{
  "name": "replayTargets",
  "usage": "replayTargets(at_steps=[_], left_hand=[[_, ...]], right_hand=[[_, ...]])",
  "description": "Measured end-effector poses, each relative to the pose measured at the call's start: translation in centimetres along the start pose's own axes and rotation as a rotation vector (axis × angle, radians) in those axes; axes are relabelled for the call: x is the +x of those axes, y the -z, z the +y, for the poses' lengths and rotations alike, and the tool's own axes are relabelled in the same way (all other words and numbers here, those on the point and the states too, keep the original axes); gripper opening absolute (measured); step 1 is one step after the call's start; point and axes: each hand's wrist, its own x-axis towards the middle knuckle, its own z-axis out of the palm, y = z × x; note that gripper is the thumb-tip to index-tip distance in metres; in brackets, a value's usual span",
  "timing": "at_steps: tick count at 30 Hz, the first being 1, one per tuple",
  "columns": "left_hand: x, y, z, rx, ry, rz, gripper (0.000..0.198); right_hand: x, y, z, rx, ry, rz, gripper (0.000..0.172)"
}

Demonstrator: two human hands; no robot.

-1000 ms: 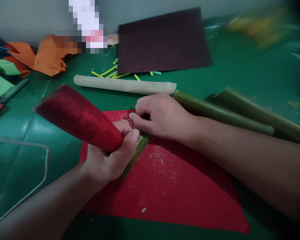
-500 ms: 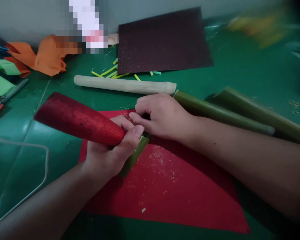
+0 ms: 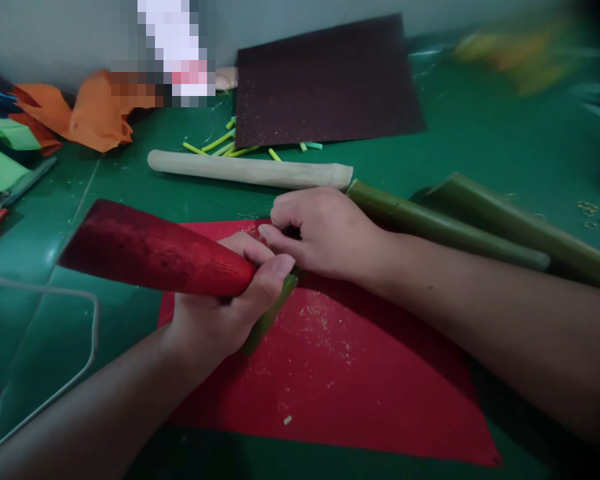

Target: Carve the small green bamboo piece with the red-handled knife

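The left hand (image 3: 230,313) was wrapped round the narrow end of a tapering, red-coloured, rough-surfaced shaft (image 3: 155,247), its fingers closed and its thumb folded over; the broad, darker end pointed out to the left, clear of the bench (image 3: 480,143). Partly hidden under that hand, a smooth green length of bamboo (image 3: 269,320) lay slantwise over a flat red sheet (image 3: 360,387), its upper end running in beneath the right hand (image 3: 325,230). The right fingers were curled into a loose fist with a small dark gap by the thumb; whether they gripped the bamboo or something else could not be told.

Fine pale shavings (image 3: 325,320) and one small pale chip (image 3: 287,420) littered the sheet, so the step in hand looked like working the bamboo with both hands close together. The next move seemed to call for a steady bamboo and a firm hold on the shaft.

Just beyond the right hand lay a pale, peeled stick (image 3: 250,171), its end beside a slim green tube (image 3: 445,223). A dark brown sheet (image 3: 325,87) lay farther back.
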Motion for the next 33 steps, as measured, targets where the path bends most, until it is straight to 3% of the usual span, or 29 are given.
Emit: replayTargets(at_steps=[13, 25, 33], left_hand=[[-0.11, 0.65, -0.10, 0.013, -0.051, -0.125, 0.030], [0.03, -0.16, 0.17, -0.037, 0.050, 0.011, 0.020], [-0.09, 0.57, -0.01, -0.005, 0.040, -0.082, 0.031]], right_hand=[[0.02, 0.25, -0.30, 0.007, -0.016, -0.022, 0.039], [-0.03, 0.16, -0.12, -0.008, -0.005, -0.018, 0.038], [0.02, 0.26, -0.21, -0.033, -0.030, -0.021, 0.036]])
